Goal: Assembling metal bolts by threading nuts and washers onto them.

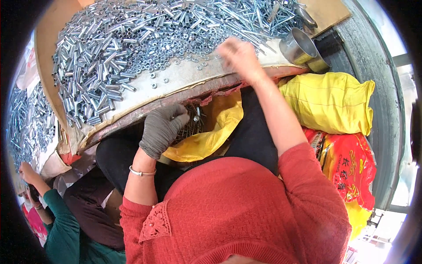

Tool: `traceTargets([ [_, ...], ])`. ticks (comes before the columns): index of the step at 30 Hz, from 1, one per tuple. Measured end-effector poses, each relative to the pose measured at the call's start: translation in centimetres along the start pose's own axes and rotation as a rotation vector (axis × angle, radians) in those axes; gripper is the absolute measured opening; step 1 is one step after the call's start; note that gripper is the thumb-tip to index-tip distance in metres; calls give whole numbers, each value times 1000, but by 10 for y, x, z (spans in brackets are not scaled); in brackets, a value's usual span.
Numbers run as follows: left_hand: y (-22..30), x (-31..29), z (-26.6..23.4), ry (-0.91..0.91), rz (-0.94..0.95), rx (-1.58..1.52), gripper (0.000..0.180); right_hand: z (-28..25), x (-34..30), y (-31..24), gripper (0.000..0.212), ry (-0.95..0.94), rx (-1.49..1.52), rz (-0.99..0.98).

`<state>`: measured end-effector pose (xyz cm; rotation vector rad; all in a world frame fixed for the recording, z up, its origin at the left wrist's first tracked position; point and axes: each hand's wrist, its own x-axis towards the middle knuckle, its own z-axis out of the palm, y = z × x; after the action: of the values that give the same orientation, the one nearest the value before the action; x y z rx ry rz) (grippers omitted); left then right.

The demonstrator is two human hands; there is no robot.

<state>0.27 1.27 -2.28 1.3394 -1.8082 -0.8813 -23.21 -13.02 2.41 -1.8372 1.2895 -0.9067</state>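
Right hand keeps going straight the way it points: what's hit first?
Probably the loose nuts just past the right hand; its height above them is hard to judge.

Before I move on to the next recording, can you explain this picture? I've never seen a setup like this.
There is no machine here: a person in a red top works with their own two hands. One wide fisheye camera on the head looks down, so edges bend and the picture's left is the person's left.

On the pale-covered work surface lie short metal tubes, small nuts and long thin rods, with a metal cup at the right.

The left hand, in a grey glove, is at the mouth of an open yellow sack with metal pieces inside. The bare right hand is blurred above the near edge of the nuts. I cannot tell whether either hand holds anything.
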Motion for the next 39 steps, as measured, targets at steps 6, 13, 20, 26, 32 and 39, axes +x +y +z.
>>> traceTargets([
  [6, 30, 9, -6, -100, -410, -800, 23, -55, 69, 66, 20, 357, -791, -134],
  [13, 11, 5, -12, -83, -374, -937, 21, -45, 63, 61, 15, 283, -1046, -145],
  [20, 5, 7, -14, 56, -199, -1338, 45, -41, 24, -3, 11, 486, -1035, -403],
  [26, -6, 4, -15, 88, -121, -1434, 44, 19, -30, -56, 11, 233, 100, -303],
  [32, -4, 2, -19, 103, -134, -1473, 35, 26, -48, -72, 13, 194, 465, -251],
  [39, 5, -1, -21, -54, -206, -1592, 35, 42, -54, -85, 15, 125, 779, -169],
])
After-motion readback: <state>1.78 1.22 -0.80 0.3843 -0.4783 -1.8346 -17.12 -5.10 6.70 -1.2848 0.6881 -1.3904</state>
